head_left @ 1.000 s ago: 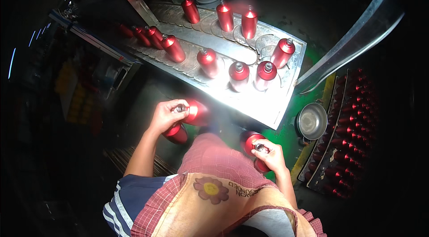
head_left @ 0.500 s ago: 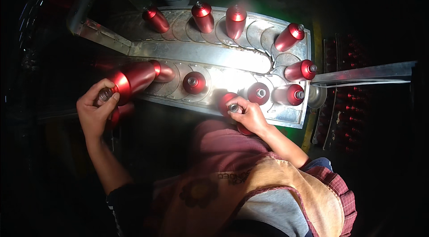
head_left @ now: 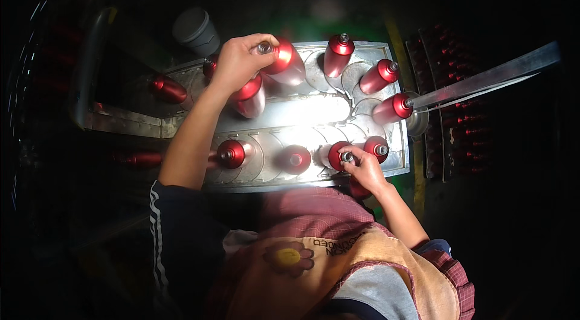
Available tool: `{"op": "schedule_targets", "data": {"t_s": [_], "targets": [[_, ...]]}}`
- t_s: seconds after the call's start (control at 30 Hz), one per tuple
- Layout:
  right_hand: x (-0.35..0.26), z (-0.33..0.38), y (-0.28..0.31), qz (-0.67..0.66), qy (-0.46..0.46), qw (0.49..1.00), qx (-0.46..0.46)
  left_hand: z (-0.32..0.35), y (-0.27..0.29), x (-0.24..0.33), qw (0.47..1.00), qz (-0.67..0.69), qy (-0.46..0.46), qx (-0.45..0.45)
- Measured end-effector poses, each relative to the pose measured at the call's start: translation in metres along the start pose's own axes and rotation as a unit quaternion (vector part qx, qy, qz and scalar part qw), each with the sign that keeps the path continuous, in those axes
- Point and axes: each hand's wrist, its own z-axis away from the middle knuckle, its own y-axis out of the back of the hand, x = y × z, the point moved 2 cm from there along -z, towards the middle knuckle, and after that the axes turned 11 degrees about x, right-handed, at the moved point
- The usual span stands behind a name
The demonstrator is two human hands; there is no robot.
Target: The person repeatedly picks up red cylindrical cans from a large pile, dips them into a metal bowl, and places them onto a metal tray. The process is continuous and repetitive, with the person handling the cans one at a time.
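My left hand [head_left: 241, 61] reaches across to the far lane of a looped slat conveyor [head_left: 260, 142]. Its fingers are closed on the neck of a glossy red metal bottle [head_left: 285, 57], whose body tilts down to the right. Just below that wrist, another red bottle [head_left: 249, 98] is partly covered. On the near lane, my right hand [head_left: 366, 171] pinches the neck of a red bottle [head_left: 333, 156]. Right beside it stands one more red bottle [head_left: 377, 149]. To its left are a slightly blurred bottle [head_left: 296, 160] and a further bottle [head_left: 232, 154].
Several red bottles, such as one at the back [head_left: 338, 56], ride round the right bend. A long metal bar [head_left: 489, 72] juts in from the right. Behind the conveyor sits a white bucket [head_left: 196, 31]. Racks of red bottles [head_left: 465, 112] stand at right in dim light.
My left hand has swung from the near left side to the far lane, its fingers still around a bottle neck. My right hand has shifted right, also gripping a neck. The view has moved.
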Motion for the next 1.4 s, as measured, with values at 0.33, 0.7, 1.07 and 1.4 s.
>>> {"op": "schedule_targets", "data": {"t_s": [0.33,0.7,1.07,1.4], "targets": [[0.023,0.02,0.063,-0.084,0.036,0.992,0.092,-0.061,-0.073,-0.105,0.992,0.013,0.123,0.03],[0.03,0.067,0.039,-0.061,-0.005,0.978,0.199,-0.018,0.299,-0.229,0.884,0.128,0.117,0.434],[0.054,0.061,0.114,-0.064,-0.086,0.96,0.257,-0.114,0.349,-0.423,0.814,-0.246,0.002,0.526],[-0.119,0.058,0.091,-0.121,0.123,0.985,0.017,0.103,0.261,-0.185,0.922,0.006,0.004,0.387]]}}
